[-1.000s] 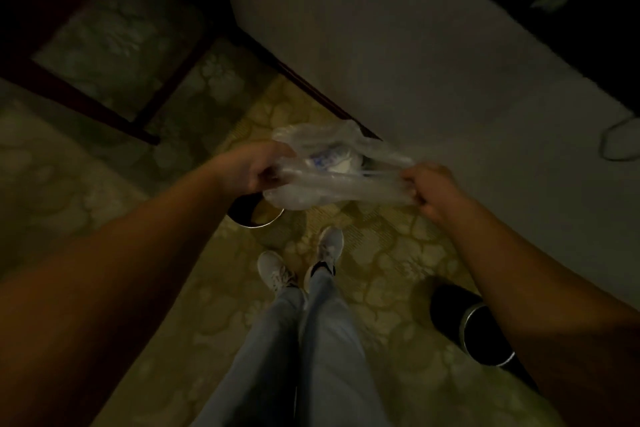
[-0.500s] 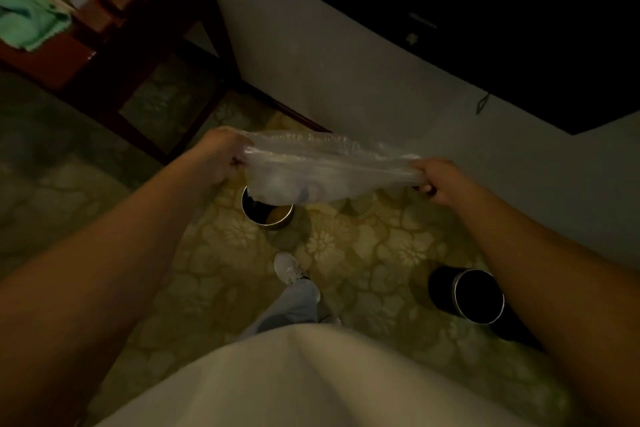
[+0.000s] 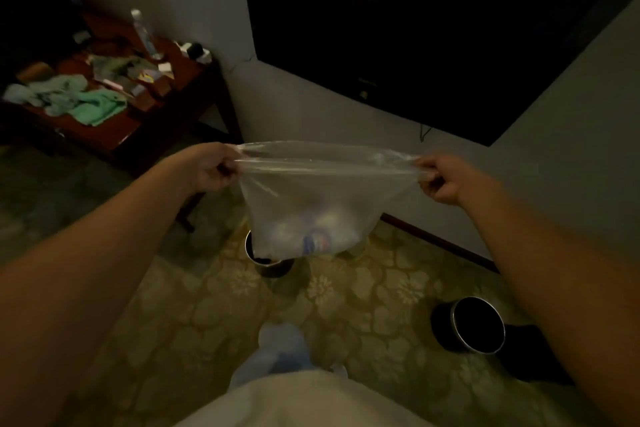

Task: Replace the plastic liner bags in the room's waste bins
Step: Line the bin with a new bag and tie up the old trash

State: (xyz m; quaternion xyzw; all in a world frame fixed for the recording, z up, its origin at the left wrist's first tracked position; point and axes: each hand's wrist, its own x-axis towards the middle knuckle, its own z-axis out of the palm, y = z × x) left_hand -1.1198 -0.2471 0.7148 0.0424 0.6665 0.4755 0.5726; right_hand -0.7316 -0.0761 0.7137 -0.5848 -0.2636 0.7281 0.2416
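- Fingers (image 3: 221, 168) of the left hand (image 3: 214, 166) are curled tight round one end of the clear liner bag (image 3: 311, 204), pinching its gathered rim; the fingertips are tucked under and cannot be made out singly.
- Right hand (image 3: 441, 178) grips the other end of the rim the same way, fingers folded over the bunched plastic, knuckles toward the camera.
- Both forearms reach forward and slightly outward at about the same height, pulling the bag's mouth into a taut, nearly level band between the hands.
- Bag hangs in the air below that band, over the flowered carpet (image 3: 363, 291), with pale rubbish bunched at its bottom. One item inside carries a blue and white label (image 3: 313, 241), too blurred to read.
- Bag's lower edge covers most of a metal waste bin (image 3: 273, 262) standing upright on the carpet; only its near rim and part of its wall show.
- Second waste bin (image 3: 478, 324), dark inside with a bright rim, stands on the carpet to the right, well apart from the first, partly cut by the right forearm.
- Dark wooden table (image 3: 145, 128) at upper left holds green cloth (image 3: 93, 107), a clear bottle (image 3: 145, 33) and small clutter too dim to identify.
- Large black panel (image 3: 415, 28) on the wall shows no detail.
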